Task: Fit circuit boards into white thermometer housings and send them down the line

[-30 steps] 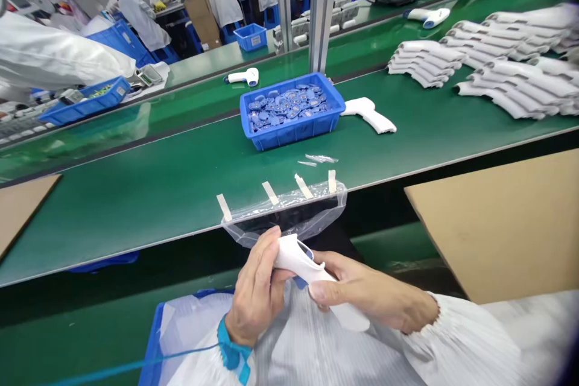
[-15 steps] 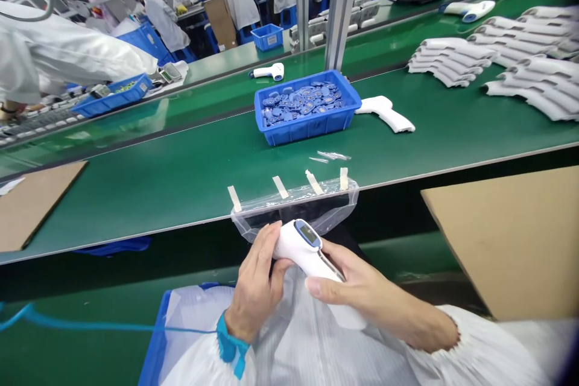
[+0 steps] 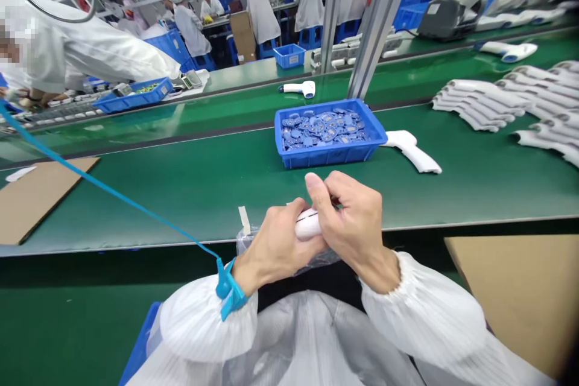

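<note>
Both my hands are closed around a white handheld infrared thermometer, just over the table's front edge. Only a rounded white part with a dark seam shows between them; its display is hidden. My left hand wraps it from the left and below, a blue strap on that wrist. My right hand is curled against it from the right, thumb raised on top. A clear plastic bag, fixed to the table edge with strips of tape, lies partly behind my hands.
Beyond my hands stands a blue bin of small blue parts. A white thermometer shell lies beside it, with stacked shells farther right. Cardboard sheets lie left and right. A blue cord stretches from my left wrist. A co-worker's sleeve reaches in at left.
My hands have moved up and forward with the thermometer, which has turned so its display no longer shows. My right hand has moved onto its upper side. The view has shifted.
</note>
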`<state>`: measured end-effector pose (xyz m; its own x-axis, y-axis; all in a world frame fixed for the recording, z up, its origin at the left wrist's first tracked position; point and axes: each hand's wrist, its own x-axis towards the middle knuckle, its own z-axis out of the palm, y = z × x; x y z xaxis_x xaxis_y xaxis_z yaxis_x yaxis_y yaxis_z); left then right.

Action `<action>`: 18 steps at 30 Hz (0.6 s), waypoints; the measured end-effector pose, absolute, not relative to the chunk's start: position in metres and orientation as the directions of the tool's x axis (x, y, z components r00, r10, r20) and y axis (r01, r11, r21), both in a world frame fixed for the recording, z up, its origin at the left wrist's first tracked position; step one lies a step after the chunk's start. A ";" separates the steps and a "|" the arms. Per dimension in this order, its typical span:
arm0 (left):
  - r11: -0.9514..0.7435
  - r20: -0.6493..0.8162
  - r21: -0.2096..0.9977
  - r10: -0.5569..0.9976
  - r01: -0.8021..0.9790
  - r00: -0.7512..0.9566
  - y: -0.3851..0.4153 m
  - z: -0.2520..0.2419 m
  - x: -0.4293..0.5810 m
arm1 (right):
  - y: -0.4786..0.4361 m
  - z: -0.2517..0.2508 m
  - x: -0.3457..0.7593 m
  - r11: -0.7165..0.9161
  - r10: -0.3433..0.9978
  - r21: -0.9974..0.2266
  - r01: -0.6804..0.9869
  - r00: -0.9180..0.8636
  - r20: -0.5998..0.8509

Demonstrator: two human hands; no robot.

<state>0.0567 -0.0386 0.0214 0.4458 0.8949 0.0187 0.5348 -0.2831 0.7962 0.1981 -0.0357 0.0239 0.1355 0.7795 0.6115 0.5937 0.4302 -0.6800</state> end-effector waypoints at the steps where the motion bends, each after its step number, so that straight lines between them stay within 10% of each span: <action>1: -0.291 0.007 0.802 0.877 0.521 0.480 -0.032 0.023 0.059 | -0.026 0.025 0.194 0.475 0.718 -0.596 0.647 0.106 0.688; 6: -0.476 0.091 0.589 0.842 0.653 0.531 -0.008 0.019 0.066 | 0.006 0.023 0.186 0.580 0.486 -0.339 0.740 0.019 0.874; 14: -0.321 0.090 0.845 0.874 0.428 0.478 0.012 0.009 0.056 | 0.016 0.025 0.194 0.384 0.817 -0.598 0.704 0.042 0.575; 18: -0.436 0.129 0.601 0.880 0.670 0.458 0.011 -0.001 0.066 | 0.021 0.016 0.196 0.400 0.743 -0.555 0.729 0.097 0.662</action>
<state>0.0663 0.0106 -0.0012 0.4576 0.8798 0.1287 0.6700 -0.4364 0.6006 0.1962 0.0212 0.0157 0.0967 0.7429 0.6624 0.7292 0.4001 -0.5552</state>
